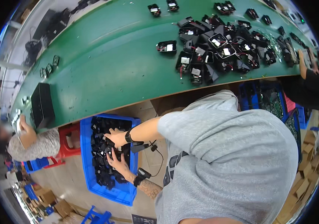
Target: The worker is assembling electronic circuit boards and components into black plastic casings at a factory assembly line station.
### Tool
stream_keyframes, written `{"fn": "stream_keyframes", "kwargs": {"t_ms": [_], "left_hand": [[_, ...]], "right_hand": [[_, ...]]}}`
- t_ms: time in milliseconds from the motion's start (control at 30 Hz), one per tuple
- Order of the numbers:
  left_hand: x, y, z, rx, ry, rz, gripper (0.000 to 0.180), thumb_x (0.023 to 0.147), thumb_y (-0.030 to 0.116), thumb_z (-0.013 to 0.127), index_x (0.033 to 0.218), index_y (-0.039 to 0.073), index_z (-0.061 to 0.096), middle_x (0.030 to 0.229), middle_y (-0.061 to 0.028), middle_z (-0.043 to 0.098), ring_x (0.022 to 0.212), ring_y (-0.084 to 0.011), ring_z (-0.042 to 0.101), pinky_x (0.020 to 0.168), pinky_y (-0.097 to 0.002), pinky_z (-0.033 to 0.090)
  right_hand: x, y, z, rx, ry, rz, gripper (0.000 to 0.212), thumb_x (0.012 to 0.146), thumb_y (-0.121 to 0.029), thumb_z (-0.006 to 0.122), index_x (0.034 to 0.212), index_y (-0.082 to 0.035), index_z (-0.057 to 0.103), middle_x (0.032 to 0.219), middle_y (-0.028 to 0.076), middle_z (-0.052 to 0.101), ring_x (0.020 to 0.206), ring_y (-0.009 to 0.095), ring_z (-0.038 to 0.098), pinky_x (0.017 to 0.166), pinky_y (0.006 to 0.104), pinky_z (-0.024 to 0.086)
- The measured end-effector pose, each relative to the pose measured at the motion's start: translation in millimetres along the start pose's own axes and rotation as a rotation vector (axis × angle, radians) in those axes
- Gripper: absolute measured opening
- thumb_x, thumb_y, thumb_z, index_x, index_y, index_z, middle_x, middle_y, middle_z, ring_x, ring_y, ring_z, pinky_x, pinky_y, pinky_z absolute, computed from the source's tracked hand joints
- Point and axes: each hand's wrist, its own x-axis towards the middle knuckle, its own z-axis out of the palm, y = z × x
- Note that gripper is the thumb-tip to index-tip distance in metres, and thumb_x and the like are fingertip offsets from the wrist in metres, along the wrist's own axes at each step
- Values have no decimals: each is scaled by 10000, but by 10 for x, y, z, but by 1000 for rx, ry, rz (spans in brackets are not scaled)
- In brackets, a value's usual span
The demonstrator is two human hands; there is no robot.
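Across this workshop runs a long green bench [103,78], open black casings [219,41] heaped toward its right end and a black box [43,104] near its left end. Below its front edge sits a blue bin [109,196], long axis running away from the bench, full of small black parts [102,170]. Both arms cross the bin's right rim. The right hand [117,138], nearer the bench-side end, has bent fingers among the parts; the left hand [119,165], around mid-bin, spreads its fingers. I can't tell whether either grips one. More parts lie beyond the fingertips, toward the left rim.
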Motion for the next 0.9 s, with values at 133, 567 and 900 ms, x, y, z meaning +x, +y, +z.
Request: {"fn": "stream_keyframes", "kwargs": {"t_ms": [133,567,900], "left_hand": [[17,-65,-162,63,67,91,557,833,188,736,1363,180,566,1462,-233,383,1312,-398,416,1071,-464,359],[1311,4468,47,-190,-364,1301,1122,503,490,896,1478,250,397,1553,-216,210,1443,-431,174,1131,-587,228],[1409,4676,531,-215,-588,1276,1098,533,447,876,1484,295,346,1420,-225,372,1267,-412,426,1030,-495,378]], "right_hand": [[-640,-388,-1271,-80,-309,-166,450,741,-225,713,1136,-26,630,1035,228,616,935,371,622,750,428,514],[-3655,62,-3057,-755,633,304,1108,488,-431,886,1464,-217,407,1576,212,169,1462,431,126,1162,584,171],[-3474,427,-3270,-676,561,231,1060,500,-484,858,1443,-240,438,1555,235,212,1451,411,185,1168,569,149]]}}
